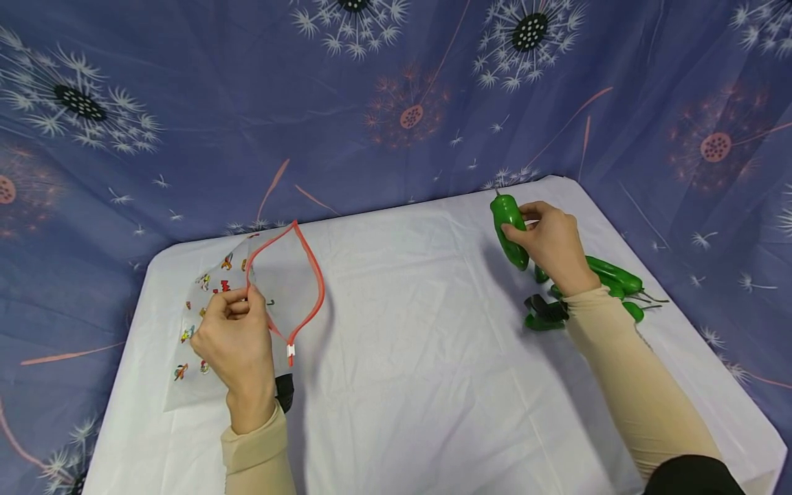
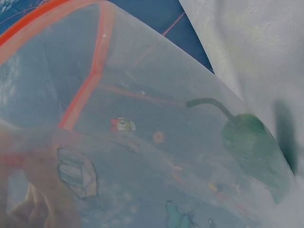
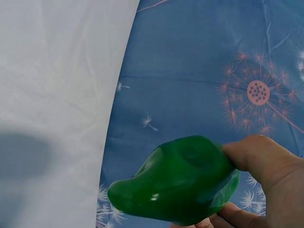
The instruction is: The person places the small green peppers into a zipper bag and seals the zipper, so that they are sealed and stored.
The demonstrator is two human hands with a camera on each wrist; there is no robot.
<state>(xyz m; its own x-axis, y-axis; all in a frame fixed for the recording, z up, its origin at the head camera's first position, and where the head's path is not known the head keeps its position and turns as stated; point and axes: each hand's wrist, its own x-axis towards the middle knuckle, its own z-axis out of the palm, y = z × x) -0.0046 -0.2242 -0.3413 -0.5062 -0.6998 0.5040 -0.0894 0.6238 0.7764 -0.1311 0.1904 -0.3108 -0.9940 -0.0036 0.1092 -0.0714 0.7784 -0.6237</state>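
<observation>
At the left of the head view, my left hand (image 1: 238, 337) pinches the red zip edge (image 1: 317, 275) of a clear plastic zip bag (image 1: 204, 392) printed with small cartoon figures. The bag's mouth gapes, and a white slider (image 1: 291, 350) sits at its near end. Farther right, my right hand (image 1: 553, 244) holds a glossy green pepper (image 1: 509, 230) above the table, stem up, between thumb and fingers. The right wrist view shows this green pepper (image 3: 180, 180) close up. Through the film in the left wrist view appears a green pepper (image 2: 251, 152); whether inside or beyond it, I cannot tell.
Several more green peppers (image 1: 619, 276) lie on the table's right side, partly hidden by my right forearm and a black wrist device (image 1: 546, 308). A white cloth (image 1: 396, 385) covers the table. Patterned blue fabric (image 1: 235, 124) hangs around its back and sides.
</observation>
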